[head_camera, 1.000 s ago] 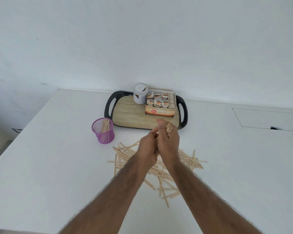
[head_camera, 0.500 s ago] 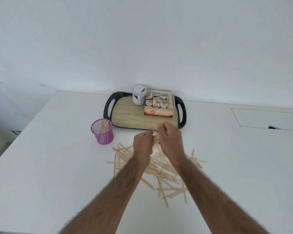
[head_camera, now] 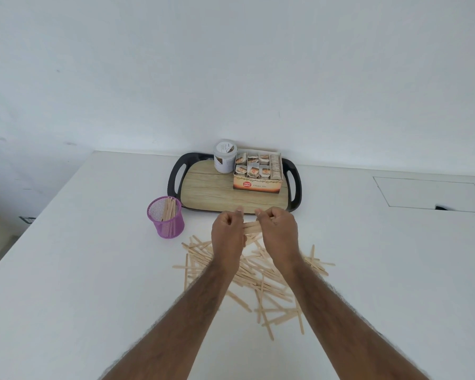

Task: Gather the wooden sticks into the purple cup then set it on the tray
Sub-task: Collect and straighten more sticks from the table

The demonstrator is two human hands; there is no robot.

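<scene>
A bundle of wooden sticks (head_camera: 251,227) lies level between my two hands, just above the table. My left hand (head_camera: 227,235) grips its left end and my right hand (head_camera: 279,231) grips its right end. Beneath my wrists a loose pile of sticks (head_camera: 261,275) is scattered over the white table. The purple mesh cup (head_camera: 165,220) stands upright to the left of my hands with several sticks inside. The black-rimmed tray (head_camera: 209,193) with a wood-look floor sits just beyond my hands.
On the tray stand a white jar (head_camera: 225,156) at the back and an open box of tea sachets (head_camera: 258,172) at the right. A wall rises right behind the tray. A cut-out hatch (head_camera: 431,194) marks the table at far right.
My hands have drawn apart and dropped slightly toward the table. The bundle has turned from upright in a close grasp to lying level between them.
</scene>
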